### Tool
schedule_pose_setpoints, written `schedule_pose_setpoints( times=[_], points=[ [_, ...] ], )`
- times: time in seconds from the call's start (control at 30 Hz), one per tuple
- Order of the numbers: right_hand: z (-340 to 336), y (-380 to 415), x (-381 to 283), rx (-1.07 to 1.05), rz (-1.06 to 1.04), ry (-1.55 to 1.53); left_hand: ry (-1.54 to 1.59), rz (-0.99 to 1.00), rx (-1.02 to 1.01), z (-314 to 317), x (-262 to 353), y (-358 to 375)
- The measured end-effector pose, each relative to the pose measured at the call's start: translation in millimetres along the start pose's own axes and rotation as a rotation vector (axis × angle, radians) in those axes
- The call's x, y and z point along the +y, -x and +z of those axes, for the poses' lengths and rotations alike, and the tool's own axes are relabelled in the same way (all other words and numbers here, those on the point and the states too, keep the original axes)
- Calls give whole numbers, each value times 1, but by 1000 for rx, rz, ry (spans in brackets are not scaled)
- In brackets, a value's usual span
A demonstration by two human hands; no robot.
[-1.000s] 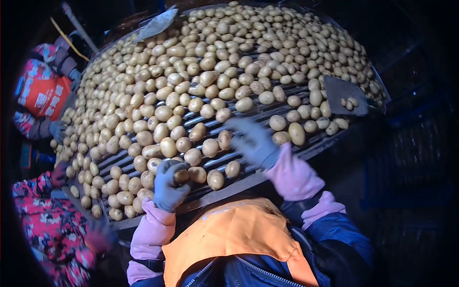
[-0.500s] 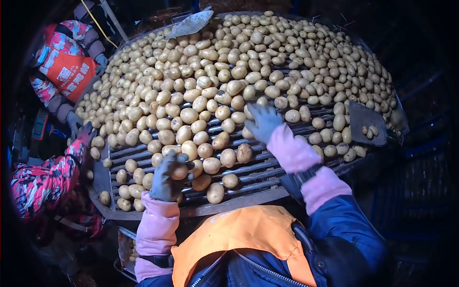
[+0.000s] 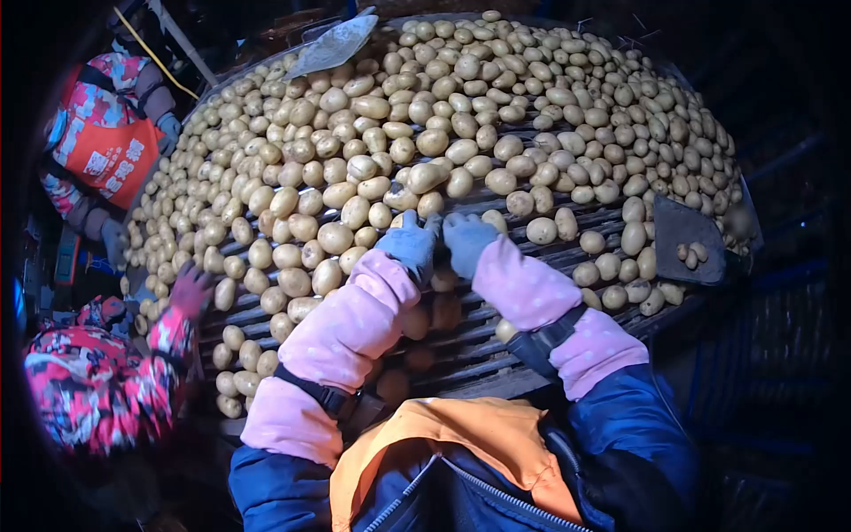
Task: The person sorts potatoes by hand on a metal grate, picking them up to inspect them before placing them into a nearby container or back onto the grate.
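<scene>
Many pale potatoes (image 3: 335, 238) cover a slatted metal table (image 3: 470, 341). Both my gloved hands are near the middle of it, close side by side. My left hand (image 3: 409, 246) reaches in among the potatoes with its fingers bent; whether it holds one is hidden. Just to its right, my right hand (image 3: 468, 241) has its fingers curled downward beside a potato (image 3: 495, 220), and its grip cannot be made out. Below my left sleeve, several potatoes lie in shadow on the slats.
A dark flat scoop (image 3: 690, 239) with a few small potatoes lies at the right. Another scoop (image 3: 333, 46) rests on the heap at the back. A co-worker in an orange apron (image 3: 111, 160) stands at the left; another person's gloved hand (image 3: 191, 291) reaches over the left edge.
My left hand has moved up and right from the near potatoes, and the potato seen in it is no longer visible. My right hand has shifted slightly left. The nearer co-worker's hand has moved onto the table.
</scene>
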State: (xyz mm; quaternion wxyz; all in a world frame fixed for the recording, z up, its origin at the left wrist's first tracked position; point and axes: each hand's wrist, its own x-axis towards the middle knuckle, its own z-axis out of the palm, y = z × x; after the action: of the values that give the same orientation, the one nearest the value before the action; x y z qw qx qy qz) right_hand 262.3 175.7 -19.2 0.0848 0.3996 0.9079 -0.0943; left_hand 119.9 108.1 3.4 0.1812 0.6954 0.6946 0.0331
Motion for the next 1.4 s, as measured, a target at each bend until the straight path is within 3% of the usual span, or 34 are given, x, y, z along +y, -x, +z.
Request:
schedule_pose_setpoints(
  times=[0.1,0.17,0.27,0.3,0.37,0.43,0.47,0.5,0.57,0.6,0.67,0.7,0.73,0.8,0.83,0.87,0.9,0.93,0.97,1.0,1.07,1.13,1.23,1.27,1.33,1.37,1.4],
  points=[
    [5,-11,-5,23,-14,-95,193,-105,-117,-21,-4,-6],
    [-2,-7,-2,78,-74,-289,527,21,181,8,-38,2],
    [5,-13,-4,-92,-114,-1068,1584,-275,32,35,-72,4],
    [11,-17,-5,-179,-95,-1351,1722,-296,-24,34,-76,6],
    [14,-24,-8,-265,-83,-1498,1678,-296,62,43,-83,-2],
    [13,-22,-14,-196,-77,-1262,1584,-226,191,50,-76,0],
    [13,-19,-17,-135,-110,-1135,1414,-263,237,48,-69,2],
    [47,-33,-6,-101,-218,-1200,1244,-295,272,40,-61,5],
    [24,-26,-15,-260,-85,-1324,820,-275,242,2,-45,29],
    [13,-22,-17,-288,-141,-1289,781,-306,151,12,-53,29],
    [-5,-18,-19,-360,-270,-1211,805,-76,34,50,-77,13],
    [19,-27,-12,-294,-255,-1190,626,36,13,51,-81,11],
    [-5,-20,-24,-352,-243,-1212,451,150,12,49,-83,11],
    [-18,-15,-34,-353,-226,-1169,126,218,87,46,-71,3],
    [-2,-23,-20,-289,-228,-1114,648,-21,63,36,-60,17],
    [14,-33,-5,-334,-242,-1210,1188,-254,174,25,-49,31],
    [2,-22,-8,-268,-228,-1212,1225,-267,271,26,-48,33],
    [16,-34,5,-334,-301,-1392,1291,-285,286,15,-46,40],
    [0,-24,-9,-239,-233,-1361,1357,-297,298,-2,-43,58],
    [-13,-23,-14,-341,-247,-1432,1461,-310,334,-17,-44,84],
    [-37,-4,-76,-296,-370,-1428,1630,-299,459,-38,-46,137],
    [-50,12,-133,-430,-407,-1390,1708,-266,637,-27,-61,191],
    [-56,44,-246,-862,-558,-1393,1905,-312,805,-11,-77,298],
    [-39,51,-276,-945,-510,-1420,1838,-413,870,-9,-80,336],
    [-5,61,-346,-1084,-658,-1303,1730,-579,1048,6,-85,405],
    [15,71,-385,-1194,-784,-1438,1825,-670,1112,13,-91,443],
    [55,66,-423,-1319,-807,-1392,1715,-790,1177,11,-91,479]
  ],
)
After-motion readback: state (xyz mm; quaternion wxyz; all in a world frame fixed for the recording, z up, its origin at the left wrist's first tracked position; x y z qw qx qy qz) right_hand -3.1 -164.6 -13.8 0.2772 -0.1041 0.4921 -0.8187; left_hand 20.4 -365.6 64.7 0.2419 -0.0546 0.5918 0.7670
